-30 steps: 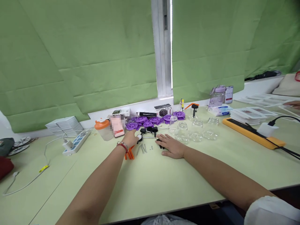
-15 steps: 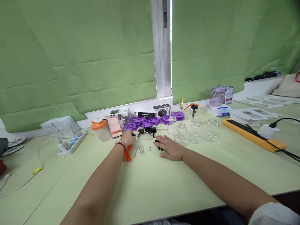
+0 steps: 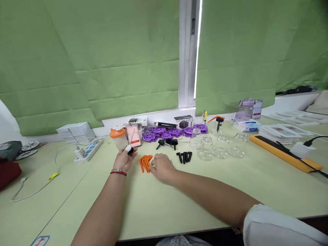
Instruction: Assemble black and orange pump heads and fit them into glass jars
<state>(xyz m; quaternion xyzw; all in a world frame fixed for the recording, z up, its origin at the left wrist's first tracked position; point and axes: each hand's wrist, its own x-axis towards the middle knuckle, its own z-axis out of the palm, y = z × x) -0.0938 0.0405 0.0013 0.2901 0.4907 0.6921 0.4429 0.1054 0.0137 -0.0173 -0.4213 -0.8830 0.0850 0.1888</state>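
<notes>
The left hand (image 3: 124, 159) is closed on a small black-and-white part (image 3: 129, 149), raised just above the table (image 3: 179, 205). The right hand (image 3: 162, 167) rests fingers-down beside the orange pieces (image 3: 145, 163); its grip cannot be told. This looks like part pick-up, and the next move likely calls for gripping one orange piece cleanly.

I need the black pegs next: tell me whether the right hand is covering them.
No. The right hand lies beside the orange pieces, and the black pegs lie uncovered, apart from it.

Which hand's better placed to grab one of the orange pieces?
Probably right. The right hand rests touching the orange pieces, seemingly free. The left hand already pinches a small black-and-white part.
</notes>
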